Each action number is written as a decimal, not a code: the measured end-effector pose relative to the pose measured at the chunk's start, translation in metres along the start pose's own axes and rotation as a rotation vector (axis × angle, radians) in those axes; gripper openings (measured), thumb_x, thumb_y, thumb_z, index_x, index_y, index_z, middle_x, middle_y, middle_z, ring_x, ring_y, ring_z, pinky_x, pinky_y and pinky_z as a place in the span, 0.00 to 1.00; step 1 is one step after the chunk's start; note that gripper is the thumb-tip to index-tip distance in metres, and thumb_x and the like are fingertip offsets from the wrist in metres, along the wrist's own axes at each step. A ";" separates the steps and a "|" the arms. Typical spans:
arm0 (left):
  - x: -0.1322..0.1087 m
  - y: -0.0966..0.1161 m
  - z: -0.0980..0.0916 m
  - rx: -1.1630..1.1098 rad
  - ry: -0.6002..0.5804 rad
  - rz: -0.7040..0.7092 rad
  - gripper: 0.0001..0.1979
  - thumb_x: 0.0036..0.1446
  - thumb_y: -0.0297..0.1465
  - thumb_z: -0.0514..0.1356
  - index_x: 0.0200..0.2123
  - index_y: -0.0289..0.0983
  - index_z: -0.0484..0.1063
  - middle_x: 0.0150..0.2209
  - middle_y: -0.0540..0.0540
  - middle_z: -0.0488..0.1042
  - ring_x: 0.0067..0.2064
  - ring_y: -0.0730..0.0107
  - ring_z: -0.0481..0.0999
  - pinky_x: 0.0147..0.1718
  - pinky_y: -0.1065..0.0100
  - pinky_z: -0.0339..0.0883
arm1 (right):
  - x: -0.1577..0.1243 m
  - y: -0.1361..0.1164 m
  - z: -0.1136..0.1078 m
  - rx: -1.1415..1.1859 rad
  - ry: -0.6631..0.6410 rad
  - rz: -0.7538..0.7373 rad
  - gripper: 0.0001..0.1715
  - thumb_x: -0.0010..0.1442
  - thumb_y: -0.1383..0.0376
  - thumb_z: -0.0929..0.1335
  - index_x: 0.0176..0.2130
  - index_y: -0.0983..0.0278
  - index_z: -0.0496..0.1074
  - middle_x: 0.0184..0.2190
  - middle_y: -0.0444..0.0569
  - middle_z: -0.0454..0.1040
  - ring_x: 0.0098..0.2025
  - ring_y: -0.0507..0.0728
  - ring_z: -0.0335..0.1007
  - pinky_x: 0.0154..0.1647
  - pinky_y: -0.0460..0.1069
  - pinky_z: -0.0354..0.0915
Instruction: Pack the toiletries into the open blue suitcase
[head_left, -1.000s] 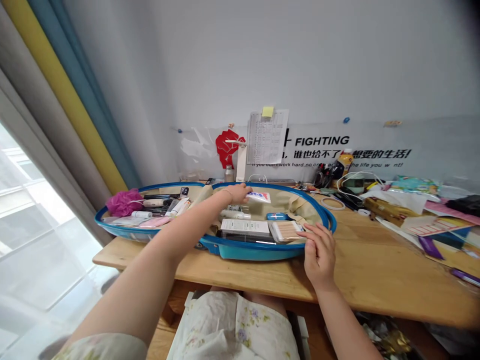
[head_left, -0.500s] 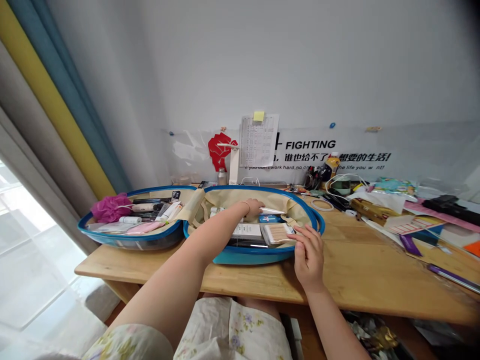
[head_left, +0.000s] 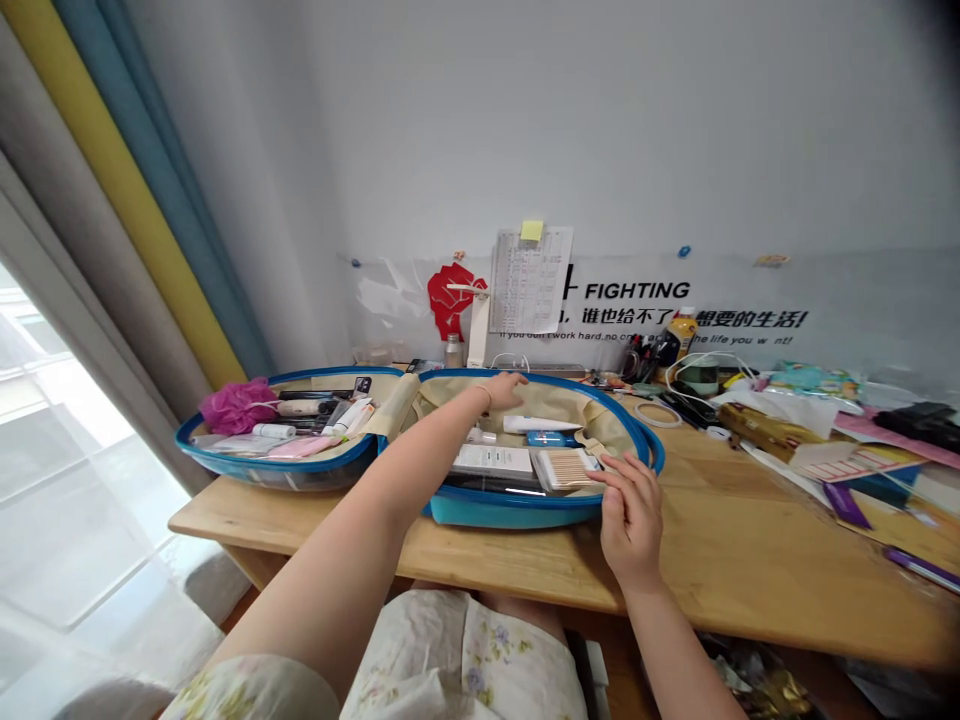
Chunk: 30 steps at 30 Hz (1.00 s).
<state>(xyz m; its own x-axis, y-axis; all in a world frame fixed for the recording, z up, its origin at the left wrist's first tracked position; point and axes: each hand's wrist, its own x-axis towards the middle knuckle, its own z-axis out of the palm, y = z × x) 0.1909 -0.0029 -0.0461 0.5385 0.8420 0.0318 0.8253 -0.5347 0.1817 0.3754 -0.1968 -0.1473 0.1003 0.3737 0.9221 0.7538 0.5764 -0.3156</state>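
Note:
An open case with blue rims [head_left: 517,503] lies on the desk, its two halves side by side. Over the far rim of the right half, my left hand [head_left: 506,388] is open with its fingers stretched out and nothing in it. Just below that hand lie a white tube [head_left: 541,425] and a blue bottle [head_left: 551,440]. My right hand [head_left: 632,515] rests at the near right rim, fingers apart, the fingertips by a clear pack of cotton swabs [head_left: 568,468]. A white box [head_left: 493,460] sits left of the swabs.
The left half holds a purple bath puff [head_left: 238,405] and several toiletries. A white lamp [head_left: 478,330] stands behind the case. Papers, pens, a white cable [head_left: 709,355] and a yellow-labelled bottle [head_left: 681,333] crowd the desk's back and right.
My left hand has let go of the white tube, which now lies in the case, and has moved up toward the far rim. My right hand keeps its place at the near rim.

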 end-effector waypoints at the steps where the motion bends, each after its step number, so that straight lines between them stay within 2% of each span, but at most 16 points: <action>1: -0.003 -0.010 -0.012 -0.007 0.038 -0.015 0.25 0.60 0.33 0.56 0.61 0.39 0.61 0.60 0.42 0.66 0.60 0.64 0.67 0.59 0.65 0.61 | 0.000 0.000 0.000 0.000 0.001 -0.001 0.15 0.64 0.65 0.59 0.38 0.60 0.74 0.43 0.52 0.75 0.56 0.62 0.64 0.57 0.65 0.59; 4: -0.028 -0.054 -0.047 -0.009 0.134 -0.094 0.22 0.63 0.33 0.50 0.59 0.38 0.64 0.60 0.43 0.67 0.59 0.65 0.68 0.58 0.67 0.61 | 0.001 0.001 0.000 0.006 0.005 -0.004 0.15 0.64 0.64 0.59 0.38 0.60 0.74 0.43 0.52 0.75 0.56 0.63 0.65 0.57 0.65 0.59; 7: -0.074 -0.106 -0.072 0.028 0.193 -0.226 0.22 0.65 0.35 0.47 0.59 0.36 0.65 0.59 0.40 0.68 0.58 0.61 0.68 0.57 0.65 0.62 | 0.001 0.001 0.001 0.013 0.010 0.006 0.16 0.65 0.62 0.59 0.37 0.60 0.74 0.43 0.52 0.75 0.56 0.63 0.64 0.57 0.65 0.59; 10: -0.113 -0.141 -0.079 0.080 0.186 -0.328 0.25 0.66 0.37 0.44 0.58 0.30 0.66 0.55 0.36 0.71 0.54 0.59 0.71 0.54 0.61 0.63 | 0.001 0.001 0.002 0.010 0.014 0.010 0.16 0.65 0.62 0.59 0.37 0.60 0.74 0.42 0.52 0.75 0.56 0.63 0.65 0.57 0.64 0.59; 12: -0.122 -0.145 -0.074 0.110 0.149 -0.330 0.24 0.66 0.36 0.44 0.55 0.28 0.69 0.53 0.35 0.73 0.53 0.57 0.71 0.53 0.61 0.63 | 0.001 0.001 0.003 0.005 0.019 -0.007 0.15 0.65 0.63 0.59 0.37 0.61 0.74 0.43 0.52 0.75 0.56 0.63 0.65 0.57 0.65 0.59; 15: -0.105 -0.122 -0.059 0.139 0.072 -0.240 0.18 0.64 0.34 0.51 0.51 0.36 0.74 0.54 0.38 0.72 0.56 0.55 0.69 0.57 0.60 0.60 | 0.001 0.001 0.002 0.001 0.025 -0.039 0.15 0.65 0.65 0.59 0.38 0.61 0.74 0.43 0.52 0.75 0.56 0.63 0.65 0.57 0.64 0.60; 18: -0.066 -0.078 -0.039 0.149 -0.013 -0.099 0.15 0.64 0.35 0.55 0.52 0.41 0.72 0.58 0.41 0.68 0.59 0.57 0.67 0.59 0.54 0.60 | 0.002 0.001 0.001 -0.002 0.017 -0.049 0.14 0.64 0.66 0.59 0.39 0.61 0.74 0.44 0.52 0.75 0.57 0.63 0.64 0.57 0.64 0.60; 20: -0.040 -0.048 -0.024 0.149 -0.093 -0.026 0.17 0.64 0.38 0.57 0.54 0.38 0.68 0.57 0.41 0.68 0.55 0.59 0.69 0.54 0.50 0.66 | 0.002 0.001 0.001 -0.005 0.018 -0.053 0.14 0.64 0.66 0.59 0.39 0.61 0.73 0.44 0.52 0.75 0.57 0.62 0.64 0.57 0.64 0.59; 23: -0.012 -0.014 -0.002 0.164 -0.229 0.018 0.18 0.63 0.38 0.58 0.53 0.36 0.67 0.53 0.41 0.69 0.50 0.61 0.73 0.48 0.54 0.71 | 0.001 0.001 0.001 -0.012 0.022 -0.062 0.14 0.64 0.68 0.59 0.39 0.61 0.73 0.44 0.52 0.75 0.57 0.62 0.64 0.57 0.64 0.59; 26: 0.000 0.003 0.015 0.180 -0.328 0.029 0.17 0.63 0.37 0.58 0.53 0.36 0.68 0.52 0.41 0.70 0.49 0.62 0.73 0.47 0.55 0.71 | 0.000 0.000 0.000 -0.016 0.012 -0.048 0.14 0.64 0.68 0.59 0.39 0.61 0.73 0.44 0.52 0.74 0.57 0.61 0.63 0.57 0.63 0.60; 30: 0.002 0.007 0.023 0.167 -0.364 0.028 0.18 0.63 0.38 0.58 0.53 0.36 0.67 0.53 0.41 0.70 0.49 0.61 0.73 0.47 0.54 0.71 | -0.001 -0.001 0.000 -0.006 -0.003 -0.013 0.15 0.64 0.67 0.59 0.39 0.61 0.74 0.45 0.51 0.74 0.58 0.61 0.63 0.58 0.63 0.59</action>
<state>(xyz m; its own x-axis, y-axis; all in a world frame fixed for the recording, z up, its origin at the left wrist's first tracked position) 0.2013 -0.0067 -0.0673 0.5612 0.7628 -0.3211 0.8097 -0.5864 0.0222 0.3748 -0.1980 -0.1481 0.0883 0.3686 0.9254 0.7587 0.5771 -0.3023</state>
